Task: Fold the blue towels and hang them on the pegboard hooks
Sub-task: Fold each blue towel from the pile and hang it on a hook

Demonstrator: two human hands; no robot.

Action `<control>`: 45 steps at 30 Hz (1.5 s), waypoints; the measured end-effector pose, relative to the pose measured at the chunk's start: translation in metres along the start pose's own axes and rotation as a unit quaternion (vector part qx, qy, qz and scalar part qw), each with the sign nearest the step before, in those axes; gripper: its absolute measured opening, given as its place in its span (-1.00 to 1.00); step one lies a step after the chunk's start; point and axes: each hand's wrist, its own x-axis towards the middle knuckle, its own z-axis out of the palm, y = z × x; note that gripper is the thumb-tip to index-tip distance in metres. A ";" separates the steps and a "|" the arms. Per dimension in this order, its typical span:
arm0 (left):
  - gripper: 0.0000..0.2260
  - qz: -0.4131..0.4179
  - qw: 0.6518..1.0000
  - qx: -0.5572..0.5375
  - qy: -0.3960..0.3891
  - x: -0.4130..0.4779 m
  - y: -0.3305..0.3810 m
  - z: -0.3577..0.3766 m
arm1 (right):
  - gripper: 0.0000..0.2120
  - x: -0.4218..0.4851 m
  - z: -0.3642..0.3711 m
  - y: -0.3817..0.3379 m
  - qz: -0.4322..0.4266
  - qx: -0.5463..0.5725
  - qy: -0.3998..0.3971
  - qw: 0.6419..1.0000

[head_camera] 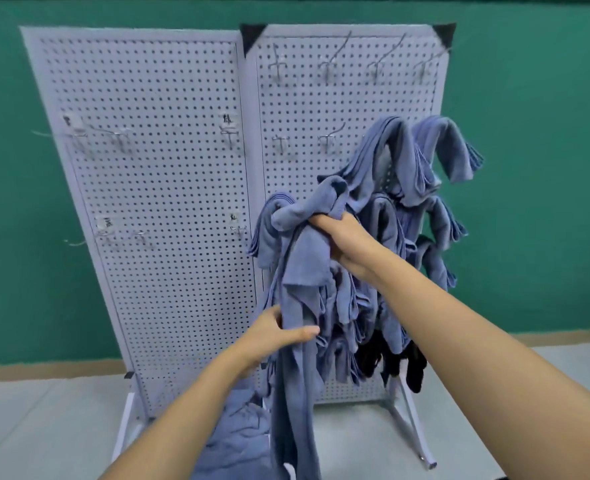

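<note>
The towels (297, 271) are all 1 plain dusty blue, and a few black cloths (414, 368) hang low among them. The pegboard (169, 168) is white, dotted with an even grid of dark holes, with 2 black caps (252, 34) and silvery hooks (328, 67). The wall (528, 168) is plain teal green, the skirting (44, 370) beige, the floor (44, 427) pale grey.

Blue towel (297, 306), ctr frame: right hand (342, 237) grips top, left hand (272, 334) pinches mid; white pegboard (169, 202) behind, hung towels (435, 150) right.
</note>
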 end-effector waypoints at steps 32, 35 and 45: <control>-0.37 -0.154 0.975 0.122 0.103 -0.008 -0.046 -0.052 | -0.61 -0.037 -0.050 0.149 0.143 -0.149 0.140 0.968; -0.41 -0.182 0.969 0.114 0.126 -0.008 -0.050 -0.059 | -0.62 -0.040 -0.062 0.151 0.195 -0.065 0.174 0.963; -0.57 -0.202 0.944 -0.190 0.177 -0.014 -0.036 -0.061 | -0.82 -0.059 -0.095 0.149 0.282 -0.053 -0.075 0.955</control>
